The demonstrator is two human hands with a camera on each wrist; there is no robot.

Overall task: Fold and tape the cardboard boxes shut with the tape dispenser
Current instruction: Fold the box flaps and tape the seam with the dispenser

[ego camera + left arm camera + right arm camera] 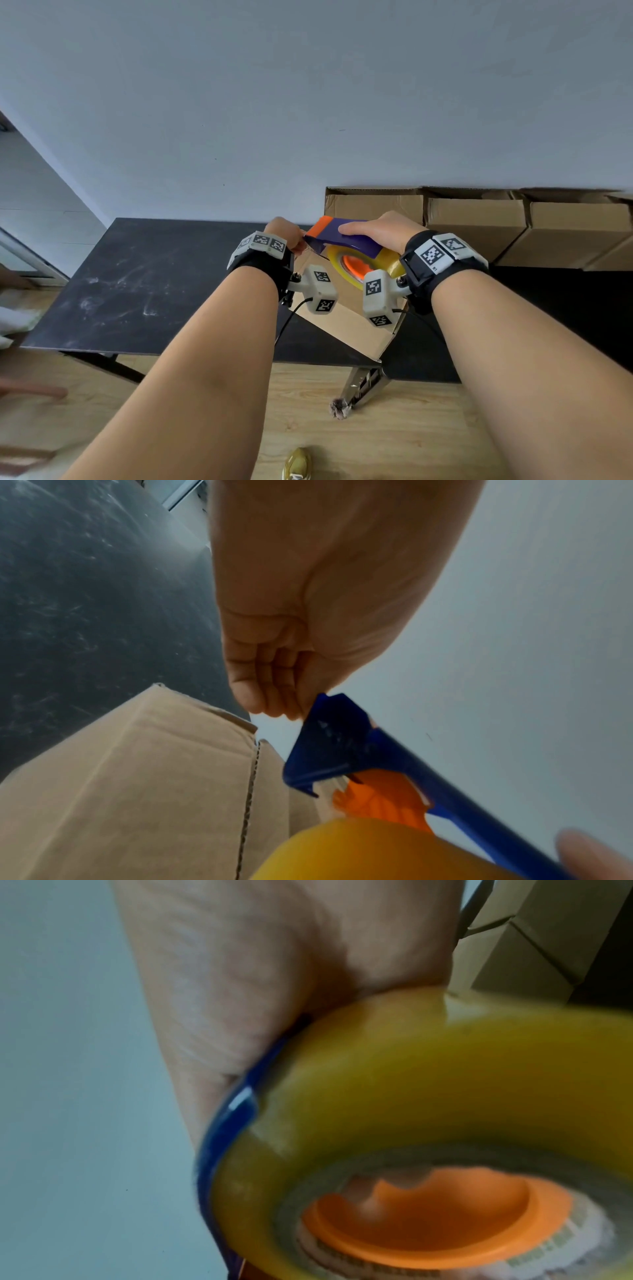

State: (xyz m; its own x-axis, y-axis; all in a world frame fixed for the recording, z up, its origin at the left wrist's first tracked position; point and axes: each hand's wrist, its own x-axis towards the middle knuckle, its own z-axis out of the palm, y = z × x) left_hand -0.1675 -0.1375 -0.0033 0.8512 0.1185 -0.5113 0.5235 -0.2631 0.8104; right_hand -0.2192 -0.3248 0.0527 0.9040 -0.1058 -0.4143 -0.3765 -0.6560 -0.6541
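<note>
Tape dispenser [346, 240] held above the box [346, 308], nose towards nine o'clock.
It is gripped by the right hand [380, 229]; its nose is met by the curled left hand [284, 231] fingers; a pinch cannot be confirmed; the box lies at six o'clock.

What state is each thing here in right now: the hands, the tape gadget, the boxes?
Right hand: grips the tape dispenser from above.
Left hand: fingers curled, pinching at the dispenser's front end.
Tape dispenser: held in the air above the near box, roll loaded.
Near box: on the table, flaps folded shut, no tape visible on it.
Back boxes: in a row by the wall, tops open.
</note>
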